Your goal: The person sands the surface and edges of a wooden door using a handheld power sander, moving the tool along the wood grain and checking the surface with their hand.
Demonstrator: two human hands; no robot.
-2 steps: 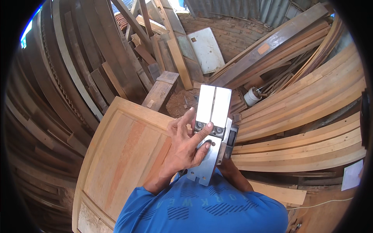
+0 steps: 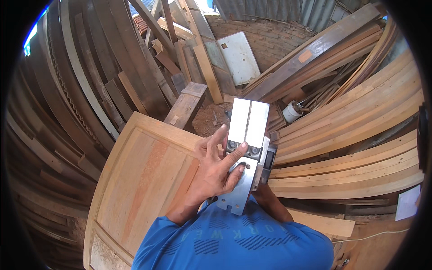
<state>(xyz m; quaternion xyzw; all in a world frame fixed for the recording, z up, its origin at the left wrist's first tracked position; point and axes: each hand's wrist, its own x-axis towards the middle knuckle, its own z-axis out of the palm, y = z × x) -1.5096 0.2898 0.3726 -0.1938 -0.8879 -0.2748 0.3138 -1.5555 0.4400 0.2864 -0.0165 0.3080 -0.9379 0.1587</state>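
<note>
An electric hand planer (image 2: 246, 121) is turned with its metal sole facing me, held up before my chest. My left hand (image 2: 213, 168) lies across its left edge, fingers spread. The index fingertip touches the cutter area (image 2: 250, 150) between the two sole plates, and the thumb rests on the plate nearer me. The other fingers stretch out beside the tool's left side. My right forearm (image 2: 271, 204) rises behind the planer's lower right; the right hand itself is hidden behind the tool, so its grip does not show.
A wooden panelled door (image 2: 135, 175) lies at the left. Stacked boards (image 2: 351, 126) fill the right side, and long planks (image 2: 96, 58) lean along the left. Ahead are a small wooden bench (image 2: 186, 105), a white bucket (image 2: 291, 112) and a white panel (image 2: 239, 57) against a brick wall.
The planer and my left hand have shifted very slightly to the right. The finger contact looks the same.
</note>
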